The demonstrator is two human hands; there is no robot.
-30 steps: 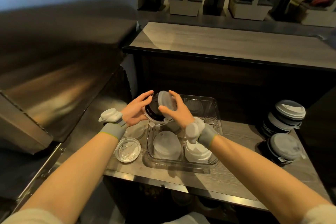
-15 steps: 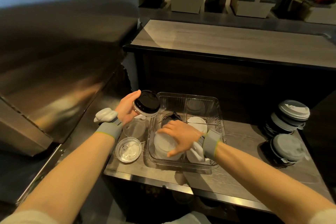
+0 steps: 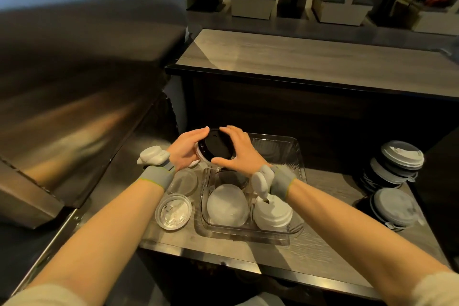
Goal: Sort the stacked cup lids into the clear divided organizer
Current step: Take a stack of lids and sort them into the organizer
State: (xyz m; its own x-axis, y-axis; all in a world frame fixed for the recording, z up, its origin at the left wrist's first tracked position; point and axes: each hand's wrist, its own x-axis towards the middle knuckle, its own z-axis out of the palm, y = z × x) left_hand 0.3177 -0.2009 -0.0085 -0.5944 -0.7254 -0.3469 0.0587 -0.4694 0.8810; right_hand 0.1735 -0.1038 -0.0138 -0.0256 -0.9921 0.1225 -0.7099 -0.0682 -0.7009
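A small stack of lids topped by a black lid (image 3: 216,146) is held above the far-left part of the clear divided organizer (image 3: 293,156). My left hand (image 3: 185,150) cups the stack from the left and behind. My right hand (image 3: 234,150) grips the black lid's rim from the right. In the organizer's near-left compartment lies a frosted lid (image 3: 227,204); white lids (image 3: 273,215) sit in the near-right one. A dark lid (image 3: 232,176) shows behind the frosted one.
Two clear lids (image 3: 173,211) lie on the counter left of the organizer. Stacks of grey and black lids (image 3: 395,169) stand at the right edge. A raised wooden counter (image 3: 310,57) runs behind, and a steel surface (image 3: 74,107) rises at the left.
My right hand left the frosted lid in the near-left compartment and rose back to the stack in my left hand, now gripping the black lid.
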